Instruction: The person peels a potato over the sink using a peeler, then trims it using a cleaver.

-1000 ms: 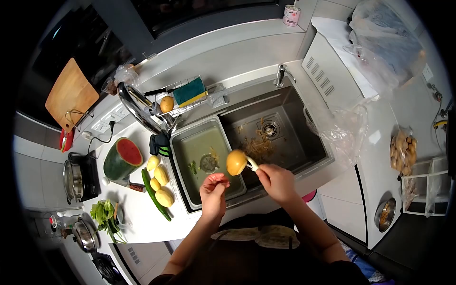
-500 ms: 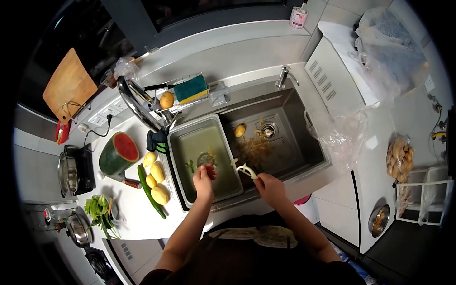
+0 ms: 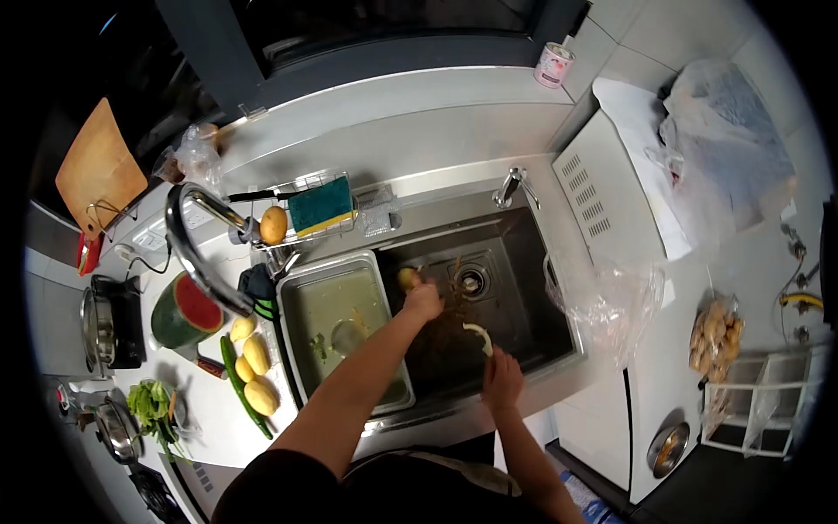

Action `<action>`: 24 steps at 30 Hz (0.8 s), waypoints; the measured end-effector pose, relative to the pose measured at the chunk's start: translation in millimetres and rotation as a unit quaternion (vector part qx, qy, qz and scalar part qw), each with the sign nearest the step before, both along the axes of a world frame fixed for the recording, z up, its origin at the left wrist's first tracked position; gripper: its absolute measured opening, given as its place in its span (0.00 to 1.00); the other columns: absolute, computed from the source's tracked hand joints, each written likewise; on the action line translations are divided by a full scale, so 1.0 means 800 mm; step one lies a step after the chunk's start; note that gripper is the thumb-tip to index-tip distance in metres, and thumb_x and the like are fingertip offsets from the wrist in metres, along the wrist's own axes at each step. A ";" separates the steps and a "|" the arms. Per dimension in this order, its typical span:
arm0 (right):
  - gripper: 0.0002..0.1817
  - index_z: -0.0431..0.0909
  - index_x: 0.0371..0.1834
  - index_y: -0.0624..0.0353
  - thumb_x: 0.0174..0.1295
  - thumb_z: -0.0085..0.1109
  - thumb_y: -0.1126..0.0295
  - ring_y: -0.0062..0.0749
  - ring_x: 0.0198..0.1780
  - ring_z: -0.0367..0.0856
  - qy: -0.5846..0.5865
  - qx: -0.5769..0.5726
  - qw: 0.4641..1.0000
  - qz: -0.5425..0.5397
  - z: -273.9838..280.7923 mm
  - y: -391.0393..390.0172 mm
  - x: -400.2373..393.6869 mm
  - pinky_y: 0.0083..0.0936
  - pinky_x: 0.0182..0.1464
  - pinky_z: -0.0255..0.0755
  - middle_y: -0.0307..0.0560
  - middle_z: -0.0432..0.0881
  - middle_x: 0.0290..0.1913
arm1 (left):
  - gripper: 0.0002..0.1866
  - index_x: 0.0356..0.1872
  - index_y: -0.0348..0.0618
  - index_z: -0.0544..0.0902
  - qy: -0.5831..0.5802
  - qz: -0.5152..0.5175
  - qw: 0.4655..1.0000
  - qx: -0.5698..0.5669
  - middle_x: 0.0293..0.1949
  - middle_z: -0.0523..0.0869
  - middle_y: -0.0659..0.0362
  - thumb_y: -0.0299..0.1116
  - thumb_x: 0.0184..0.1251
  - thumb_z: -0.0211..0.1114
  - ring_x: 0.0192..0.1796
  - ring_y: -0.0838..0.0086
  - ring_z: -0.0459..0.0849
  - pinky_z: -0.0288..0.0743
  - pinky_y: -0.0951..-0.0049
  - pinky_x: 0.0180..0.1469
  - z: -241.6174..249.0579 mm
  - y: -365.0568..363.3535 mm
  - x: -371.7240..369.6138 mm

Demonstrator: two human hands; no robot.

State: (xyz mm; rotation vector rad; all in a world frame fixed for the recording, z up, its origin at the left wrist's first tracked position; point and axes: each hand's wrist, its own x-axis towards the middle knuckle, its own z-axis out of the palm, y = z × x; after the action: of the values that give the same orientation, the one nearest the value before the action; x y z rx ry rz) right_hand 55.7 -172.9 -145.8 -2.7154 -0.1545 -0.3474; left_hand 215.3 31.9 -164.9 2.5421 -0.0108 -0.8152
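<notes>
My left hand [image 3: 424, 300] reaches down into the right basin of the sink [image 3: 524, 253]. Its fingers close round a yellowish potato [image 3: 407, 278] near the basin's left side, though blur and the back of the hand hide part of the grip. Over the basin's front part, my right hand [image 3: 503, 379] grips a pale peeler [image 3: 479, 335], its head pointing away from me. Brown peelings lie on the basin floor by the drain [image 3: 471, 281]. To the left, a metal tub [image 3: 292, 345] holds cloudy water with green bits.
Several peeled potatoes [image 3: 256, 356], a green cucumber [image 3: 234, 367] and a cut watermelon [image 3: 179, 316] lie on the left counter. A curved faucet [image 3: 185, 253] arches beside the tub. Behind it, a wire rack [image 3: 332, 229] holds a sponge [image 3: 320, 208] and another potato [image 3: 274, 225].
My left hand has moved from above the water tub into the right basin, onto the potato. My right hand still has the peeler, now slightly lower in view. The camera view has shifted.
</notes>
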 end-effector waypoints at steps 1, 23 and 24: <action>0.16 0.75 0.54 0.55 0.62 0.60 0.70 0.44 0.36 0.78 0.013 0.002 1.000 -0.002 0.001 0.000 -0.002 0.38 0.34 0.75 0.45 0.78 0.35 | 0.38 0.70 0.38 0.60 0.014 0.088 0.995 0.035 0.70 0.59 0.33 0.41 0.62 0.66 0.69 0.45 0.67 0.65 0.55 0.68 -0.028 -0.002 0.008; 0.17 0.73 0.58 0.61 0.66 0.55 0.72 0.51 0.40 0.79 0.027 0.078 0.997 -0.006 0.009 0.003 0.002 0.41 0.38 0.74 0.52 0.80 0.40 | 0.16 0.47 0.44 0.71 -0.336 0.340 0.873 -0.097 0.55 0.68 0.38 0.24 0.57 0.60 0.52 0.38 0.74 0.74 0.49 0.51 0.043 0.070 -0.130; 0.17 0.73 0.58 0.60 0.66 0.56 0.71 0.51 0.40 0.79 0.031 0.075 0.997 -0.006 0.008 0.003 0.002 0.41 0.39 0.74 0.52 0.80 0.41 | 0.16 0.46 0.42 0.71 -0.312 0.372 0.873 -0.052 0.53 0.69 0.37 0.24 0.56 0.61 0.52 0.39 0.73 0.73 0.49 0.51 0.024 0.088 -0.150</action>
State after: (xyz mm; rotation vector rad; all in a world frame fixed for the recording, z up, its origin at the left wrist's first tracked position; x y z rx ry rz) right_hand 57.0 -170.6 -139.2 -2.5755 -0.0911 -0.2678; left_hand 94.9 102.5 -145.3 2.2929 0.6503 0.2999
